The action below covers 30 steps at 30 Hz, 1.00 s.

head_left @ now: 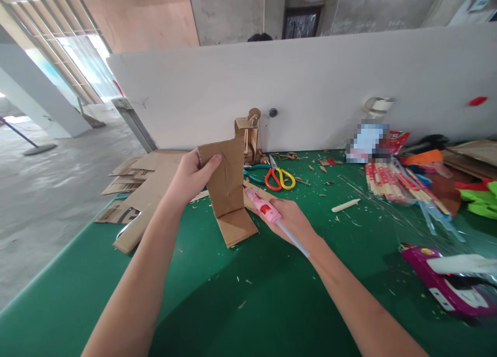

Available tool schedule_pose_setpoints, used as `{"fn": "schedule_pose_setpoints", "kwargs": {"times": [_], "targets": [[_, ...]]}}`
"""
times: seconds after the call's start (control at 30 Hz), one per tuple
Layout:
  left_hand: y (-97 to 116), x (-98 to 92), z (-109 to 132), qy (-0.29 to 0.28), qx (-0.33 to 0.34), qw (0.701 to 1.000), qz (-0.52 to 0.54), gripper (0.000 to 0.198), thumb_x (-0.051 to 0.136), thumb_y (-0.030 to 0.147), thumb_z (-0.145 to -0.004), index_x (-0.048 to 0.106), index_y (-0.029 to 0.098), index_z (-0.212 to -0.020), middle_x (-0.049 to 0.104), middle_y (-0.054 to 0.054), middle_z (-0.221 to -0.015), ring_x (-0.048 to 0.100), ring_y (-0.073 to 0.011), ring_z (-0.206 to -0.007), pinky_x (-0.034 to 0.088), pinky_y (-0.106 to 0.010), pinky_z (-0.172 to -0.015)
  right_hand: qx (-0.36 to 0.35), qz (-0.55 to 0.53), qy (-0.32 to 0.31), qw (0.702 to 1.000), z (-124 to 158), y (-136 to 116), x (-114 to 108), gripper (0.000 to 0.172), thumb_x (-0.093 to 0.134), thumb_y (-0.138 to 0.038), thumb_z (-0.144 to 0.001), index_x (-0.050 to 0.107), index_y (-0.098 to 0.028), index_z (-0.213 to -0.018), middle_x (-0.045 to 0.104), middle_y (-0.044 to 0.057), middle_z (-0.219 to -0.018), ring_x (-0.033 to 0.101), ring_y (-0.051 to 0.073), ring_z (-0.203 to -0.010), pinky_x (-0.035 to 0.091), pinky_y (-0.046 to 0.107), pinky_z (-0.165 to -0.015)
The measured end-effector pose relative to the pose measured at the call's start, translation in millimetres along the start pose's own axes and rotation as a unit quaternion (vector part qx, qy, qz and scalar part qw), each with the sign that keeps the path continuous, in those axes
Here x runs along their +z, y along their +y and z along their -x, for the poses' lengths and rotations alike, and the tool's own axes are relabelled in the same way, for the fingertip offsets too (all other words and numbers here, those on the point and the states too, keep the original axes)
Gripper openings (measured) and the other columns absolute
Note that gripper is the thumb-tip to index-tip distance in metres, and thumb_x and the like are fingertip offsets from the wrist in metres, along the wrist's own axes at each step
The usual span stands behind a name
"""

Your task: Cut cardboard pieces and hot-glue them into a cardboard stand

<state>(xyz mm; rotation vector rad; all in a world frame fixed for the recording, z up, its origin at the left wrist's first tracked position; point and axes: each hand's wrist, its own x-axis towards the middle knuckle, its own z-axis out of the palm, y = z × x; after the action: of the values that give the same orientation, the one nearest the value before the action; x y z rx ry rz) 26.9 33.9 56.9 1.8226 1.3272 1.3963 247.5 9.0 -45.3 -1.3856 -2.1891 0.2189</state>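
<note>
My left hand point(191, 175) grips the upper left edge of a bent cardboard piece point(229, 183), thumb on its near face. The piece has one tall panel standing upright and a shorter panel folded toward me at the bottom. In my right hand point(293, 217) is a pink hot glue gun point(264, 206), with a glue stick point(293, 238) jutting from its back toward my wrist. Its nozzle is hidden behind the cardboard's right edge. Just behind my hands stand a small cardboard model point(246, 137) and scissors with red and yellow handles point(280, 179).
Cardboard sheets point(151, 186) are stacked at the left table edge. To the right lie bundled sticks in packets point(384, 181), a loose pale stick point(345, 206) and a magenta device point(446, 284) with a cable. A white partition point(310, 88) closes the back. Scraps dot the green tabletop point(217, 305).
</note>
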Motion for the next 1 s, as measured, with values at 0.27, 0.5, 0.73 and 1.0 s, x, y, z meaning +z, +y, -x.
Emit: {"fn": "schedule_pose_setpoints", "kwargs": {"times": [0.27,0.5,0.73,1.0], "targets": [[-4.9,-1.2,-2.0,0.0,0.004,1.0,0.009,0.035,0.062,0.047,-0.078,0.064,0.016,-0.094,0.07,-0.007,-0.09,0.065,-0.0244,-0.082,0.052,-0.029,-0.058,0.008,0.005,-0.023,1.0,2.2,7.3,5.5,0.021,0.055,-0.037,-0.084,0.062,-0.019,-0.075,0.064,0.004,-0.072,0.06,0.017,-0.063,0.033,0.025,-0.052],[-6.1,-1.2,-2.6,-0.005,0.01,1.0,0.012,0.033,0.061,0.046,-0.078,0.064,0.017,-0.095,0.07,-0.006,-0.091,0.065,-0.0236,-0.083,0.052,-0.029,-0.06,0.021,0.014,-0.045,0.999,3.7,8.6,5.1,0.023,0.054,-0.039,-0.083,0.061,-0.02,-0.071,0.063,0.004,-0.068,0.058,0.016,-0.058,0.029,0.025,-0.049],[-6.2,-1.6,-2.7,-0.006,0.011,1.0,0.004,0.035,0.061,0.047,-0.079,0.064,0.017,-0.096,0.069,-0.007,-0.092,0.065,-0.024,-0.084,0.054,-0.031,-0.063,0.008,0.024,-0.043,0.999,7.4,12.1,12.3,0.029,0.052,-0.043,-0.086,0.062,-0.02,-0.07,0.062,0.003,-0.061,0.055,0.014,-0.055,0.027,0.025,-0.049],[-7.4,-3.1,-3.0,-0.005,0.011,1.0,-0.001,0.034,0.061,0.047,-0.078,0.064,0.017,-0.096,0.069,-0.007,-0.091,0.065,-0.0248,-0.084,0.053,-0.031,-0.06,-0.057,0.029,-0.082,0.995,7.0,11.4,12.9,0.025,0.046,-0.032,-0.088,0.07,-0.027,-0.096,0.066,0.001,-0.066,0.057,0.013,-0.059,0.028,0.024,-0.049]]}}
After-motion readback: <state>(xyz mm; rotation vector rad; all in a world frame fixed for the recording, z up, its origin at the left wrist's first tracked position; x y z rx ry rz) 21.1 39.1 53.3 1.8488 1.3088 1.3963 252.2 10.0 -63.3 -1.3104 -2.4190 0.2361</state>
